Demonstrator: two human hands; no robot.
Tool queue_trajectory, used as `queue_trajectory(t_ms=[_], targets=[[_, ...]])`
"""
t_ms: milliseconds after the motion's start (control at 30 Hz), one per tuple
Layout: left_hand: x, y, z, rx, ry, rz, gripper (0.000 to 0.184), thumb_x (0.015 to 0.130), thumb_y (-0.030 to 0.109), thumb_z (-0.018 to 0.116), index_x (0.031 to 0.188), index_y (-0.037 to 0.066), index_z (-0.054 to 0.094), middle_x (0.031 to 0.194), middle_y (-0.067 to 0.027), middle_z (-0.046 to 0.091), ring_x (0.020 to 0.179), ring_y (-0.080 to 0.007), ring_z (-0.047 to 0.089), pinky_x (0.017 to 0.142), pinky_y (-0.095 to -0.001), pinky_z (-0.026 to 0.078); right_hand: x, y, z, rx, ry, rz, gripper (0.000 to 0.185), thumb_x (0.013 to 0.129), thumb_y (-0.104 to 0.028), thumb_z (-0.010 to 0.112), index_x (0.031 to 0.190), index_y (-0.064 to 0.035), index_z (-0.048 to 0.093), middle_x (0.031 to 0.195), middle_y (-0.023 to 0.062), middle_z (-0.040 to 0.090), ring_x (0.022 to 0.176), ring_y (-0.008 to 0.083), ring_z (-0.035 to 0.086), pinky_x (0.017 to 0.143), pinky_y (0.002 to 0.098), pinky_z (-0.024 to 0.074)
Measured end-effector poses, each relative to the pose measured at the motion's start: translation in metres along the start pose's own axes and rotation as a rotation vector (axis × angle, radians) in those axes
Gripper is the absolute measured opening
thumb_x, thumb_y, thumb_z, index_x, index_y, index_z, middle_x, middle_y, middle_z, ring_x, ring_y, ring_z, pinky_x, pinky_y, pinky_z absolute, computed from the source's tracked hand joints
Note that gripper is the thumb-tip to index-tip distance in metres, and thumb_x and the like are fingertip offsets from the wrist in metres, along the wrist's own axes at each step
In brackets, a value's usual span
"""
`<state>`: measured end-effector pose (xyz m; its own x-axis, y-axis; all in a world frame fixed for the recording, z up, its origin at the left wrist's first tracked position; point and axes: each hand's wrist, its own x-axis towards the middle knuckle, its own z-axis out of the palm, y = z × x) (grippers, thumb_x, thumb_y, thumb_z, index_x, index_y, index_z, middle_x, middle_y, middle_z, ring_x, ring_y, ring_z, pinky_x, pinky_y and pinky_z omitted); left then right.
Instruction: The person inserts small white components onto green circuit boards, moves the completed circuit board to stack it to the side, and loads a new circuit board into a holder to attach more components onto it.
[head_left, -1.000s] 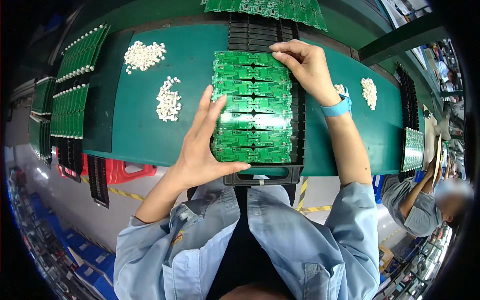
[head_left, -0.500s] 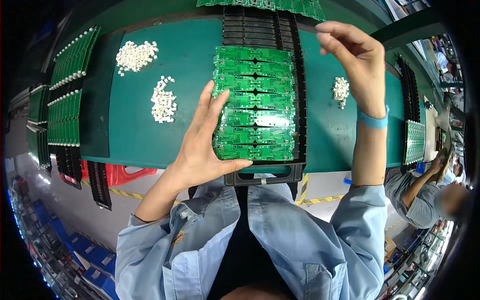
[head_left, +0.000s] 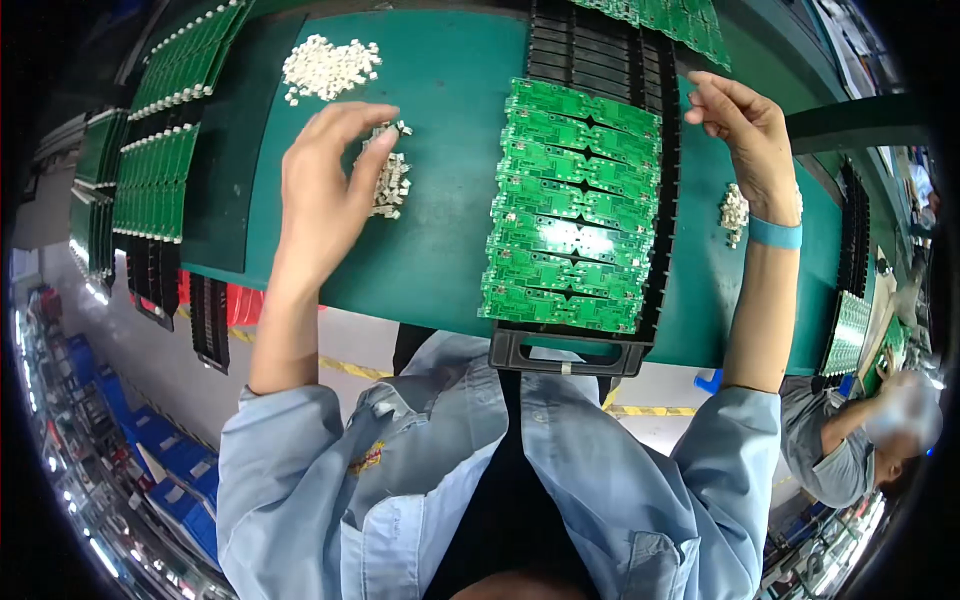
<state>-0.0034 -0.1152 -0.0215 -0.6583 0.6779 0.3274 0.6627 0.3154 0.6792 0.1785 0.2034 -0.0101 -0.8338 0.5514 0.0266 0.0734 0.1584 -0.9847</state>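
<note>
My left hand (head_left: 330,180) is over a small pile of white connectors (head_left: 392,188), covering part of it. Its thumb and forefinger are apart, with connectors showing between and beyond the tips. On the right, my right hand (head_left: 745,130) is raised beyond the small right-hand pile of white connectors (head_left: 734,214). Thumb and fingertips are pressed together; whatever they hold is too small to make out. Between my hands a panel of green circuit boards (head_left: 575,210) rests on a black carrier (head_left: 570,352) with a handle, and neither hand touches it.
A larger heap of white connectors (head_left: 330,68) lies at the back left of the green table (head_left: 450,240). Racked green boards (head_left: 155,185) stand at the far left. More boards (head_left: 670,25) sit behind the panel. At the right, a person (head_left: 835,440) works nearby.
My left hand has left the panel's left edge and moved left to the connector pile. My right hand stays raised with fingertips together. The view has turned, so the panel appears tilted and farther right.
</note>
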Motion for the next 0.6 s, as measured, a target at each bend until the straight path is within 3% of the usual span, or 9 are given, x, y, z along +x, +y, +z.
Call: queue_trajectory(t_ms=[67, 200, 267, 400, 533, 600], targets=[[0.009, -0.011, -0.003, 0.048, -0.045, -0.042, 0.015, 0.077, 0.001, 0.064, 0.091, 0.0, 0.066, 0.092, -0.0087, 0.064, 0.081, -0.0223, 0.058, 0.075, -0.0332, 0.046, 0.003, 0.002, 0.004, 0.044, -0.004, 0.016, 0.021, 0.087, -0.008, 0.063, 0.105, 0.0021, 0.066, 0.084, 0.0078, 0.068, 0.072, 0.0119, 0.065, 0.062, 0.0161, 0.0454], [0.022, -0.023, 0.012, 0.328, -0.129, 0.257, 0.008, 0.076, -0.001, 0.063, 0.084, -0.001, 0.065, 0.085, -0.0072, 0.064, 0.073, -0.0209, 0.056, 0.067, -0.0318, 0.045, 0.002, 0.001, 0.012, 0.046, -0.06, 0.032, 0.023, 0.087, -0.009, 0.063, 0.106, 0.0026, 0.064, 0.086, 0.0089, 0.068, 0.073, 0.0127, 0.065, 0.061, 0.016, 0.0449], [0.027, -0.023, 0.017, 0.301, -0.142, 0.271, 0.008, 0.076, -0.001, 0.063, 0.084, -0.001, 0.064, 0.084, -0.0073, 0.063, 0.071, -0.0208, 0.056, 0.067, -0.0315, 0.045, -0.005, 0.0, 0.006, 0.028, -0.061, 0.046, 0.023, 0.087, -0.01, 0.064, 0.107, 0.0028, 0.064, 0.087, 0.0095, 0.068, 0.074, 0.0131, 0.066, 0.061, 0.016, 0.0446], [0.026, -0.019, 0.011, 0.306, -0.159, 0.247, 0.007, 0.075, -0.002, 0.064, 0.082, -0.002, 0.063, 0.081, -0.0075, 0.063, 0.066, -0.0204, 0.054, 0.066, -0.0304, 0.044, -0.001, 0.003, 0.001, 0.048, -0.12, 0.064, 0.022, 0.086, -0.01, 0.065, 0.104, 0.003, 0.065, 0.086, 0.0099, 0.068, 0.073, 0.0125, 0.065, 0.06, 0.0148, 0.0437], [0.026, -0.002, 0.004, 0.175, -0.148, -0.07, 0.007, 0.073, -0.003, 0.065, 0.08, -0.002, 0.062, 0.079, -0.0078, 0.062, 0.063, -0.0205, 0.052, 0.07, -0.0303, 0.043, -0.001, 0.004, 0.0, 0.049, -0.124, 0.075, 0.02, 0.085, -0.01, 0.066, 0.101, 0.0028, 0.066, 0.085, 0.0094, 0.068, 0.071, 0.0108, 0.064, 0.059, 0.015, 0.0429], [0.024, -0.002, 0.006, 0.153, -0.141, -0.058, 0.008, 0.073, -0.004, 0.065, 0.08, -0.002, 0.062, 0.079, -0.0078, 0.062, 0.063, -0.0206, 0.051, 0.071, -0.0303, 0.043, -0.002, 0.004, 0.002, 0.046, -0.118, 0.076, 0.02, 0.085, -0.01, 0.066, 0.101, 0.0028, 0.067, 0.084, 0.0092, 0.068, 0.07, 0.0106, 0.063, 0.059, 0.0151, 0.0429]])
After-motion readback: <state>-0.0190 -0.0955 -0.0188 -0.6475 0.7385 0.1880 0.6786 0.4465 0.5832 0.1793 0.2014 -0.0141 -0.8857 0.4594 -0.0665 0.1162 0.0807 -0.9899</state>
